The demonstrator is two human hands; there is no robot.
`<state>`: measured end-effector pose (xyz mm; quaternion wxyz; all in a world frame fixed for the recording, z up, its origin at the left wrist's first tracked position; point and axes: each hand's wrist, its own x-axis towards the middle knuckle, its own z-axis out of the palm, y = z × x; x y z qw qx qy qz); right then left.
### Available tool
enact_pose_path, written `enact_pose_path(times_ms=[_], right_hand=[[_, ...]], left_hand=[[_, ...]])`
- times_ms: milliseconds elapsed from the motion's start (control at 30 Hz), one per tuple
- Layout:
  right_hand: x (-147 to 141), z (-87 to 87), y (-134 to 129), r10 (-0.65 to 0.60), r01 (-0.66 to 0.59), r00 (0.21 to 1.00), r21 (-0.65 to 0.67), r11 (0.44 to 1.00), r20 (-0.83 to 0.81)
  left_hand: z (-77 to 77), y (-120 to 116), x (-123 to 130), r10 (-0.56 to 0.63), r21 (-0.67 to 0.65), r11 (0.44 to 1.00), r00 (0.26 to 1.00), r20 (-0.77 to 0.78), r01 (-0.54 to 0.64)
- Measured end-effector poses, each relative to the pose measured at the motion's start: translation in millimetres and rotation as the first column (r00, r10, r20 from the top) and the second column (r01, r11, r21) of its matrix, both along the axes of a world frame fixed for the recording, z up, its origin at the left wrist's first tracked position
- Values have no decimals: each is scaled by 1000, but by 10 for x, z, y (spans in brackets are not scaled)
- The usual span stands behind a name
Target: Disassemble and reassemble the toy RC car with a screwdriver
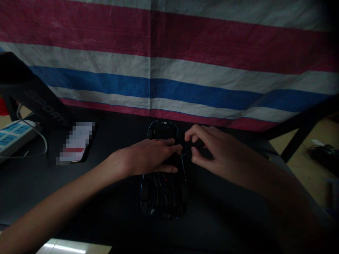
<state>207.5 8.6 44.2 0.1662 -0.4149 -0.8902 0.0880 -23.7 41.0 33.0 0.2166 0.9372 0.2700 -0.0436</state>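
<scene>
A black toy car with thin blue edges lies on the dark tabletop, its underside seemingly facing up. My left hand rests across the car's middle, fingers stretched over it and thumb apart, hiding that part. Just right of the car, my right hand is curled, with thumb and forefinger around a small dark piece. That piece is too dim for its kind to be made out. A tiny red spot shows on the car below my left thumb.
A phone with a blurred-out screen lies left of the car. Farther left are a white and blue power strip with a cable and a dark object marked SPORT. A striped sheet hangs behind the dark tabletop.
</scene>
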Motion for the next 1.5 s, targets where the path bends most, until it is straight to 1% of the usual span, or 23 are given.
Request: enact_pose_path(times_ms=[67, 167, 233, 333, 400, 500, 600, 667, 733, 833, 933, 967, 1067, 1100, 1167, 1233, 1300, 1333, 1433, 1500], right_hand=[[-10, 11, -1, -4, 3, 999, 23, 1000, 33], [-20, 7, -10, -79, 76, 990, 31, 997, 114], [-4, -16, -8, -101, 100, 988, 15, 995, 113], [33, -46, 5, -43, 43, 999, -24, 999, 17], [38, -38, 5, -15, 15, 1000, -17, 1000, -22], [2, 5, -16, 11, -12, 1000, 26, 1000, 29], [-41, 23, -33, -67, 62, 992, 46, 997, 104], [-48, 9, -30, -88, 87, 991, 13, 996, 101], [-42, -8, -19, -36, 37, 998, -22, 999, 53], [-36, -4, -15, 31, -31, 999, -8, 999, -6], [-49, 30, -34, 53, -53, 998, 20, 998, 17], [-53, 38, -41, 34, -35, 999, 23, 999, 41], [-38, 30, -39, -113, 108, 986, 44, 993, 125], [-26, 18, -28, -139, 135, 981, 44, 990, 133], [1, -9, -1, -106, 104, 990, 26, 994, 93], [14, -28, 19, -26, 25, 999, 20, 999, 32], [1, -35, 20, 5, -6, 1000, 47, 999, 20], [-13, -37, 13, -15, 13, 999, 63, 998, 33], [-55, -42, -16, -132, 125, 988, 79, 989, 83], [-65, -44, -26, -149, 145, 986, 54, 988, 79]], left_hand=[[4, 1, -2, -6, 7, 1000, 1000, -4, 6], [-8, 4, -7, -6, 27, 1000, 1000, 3, 6], [-20, 5, -8, -3, 33, 999, 1000, 12, 2], [-29, 7, -9, 1, 23, 1000, 1000, 25, -2], [-28, 7, -9, 1, 8, 1000, 999, 35, -1], [-25, 2, -12, 1, 3, 1000, 999, 45, -1], [-24, -7, -13, 6, 16, 1000, 999, 46, -7], [-24, -9, -13, 10, 21, 1000, 999, 46, -11], [-26, -7, -14, 5, 18, 1000, 999, 49, -6], [-30, 0, -14, -6, 2, 1000, 999, 51, 6], [-31, 4, -12, -1, -8, 1000, 999, 51, 2], [-31, 4, -11, 1, -7, 1000, 999, 50, -1], [-31, 3, -7, 2, 6, 1000, 999, 36, -2], [-32, 3, -6, 2, 13, 1000, 1000, 26, -2], [-32, 2, -6, 1, 24, 1000, 1000, 8, -2], [-32, 0, -7, 3, 24, 1000, 1000, 5, -3], [-32, -4, -10, 6, 21, 1000, 1000, 14, -6], [-33, -7, -12, 7, 21, 1000, 1000, 21, -7], [-35, -10, -16, 1, 29, 1000, 1000, 28, -1], [-35, -7, -18, -3, 30, 1000, 1000, 22, 2]])
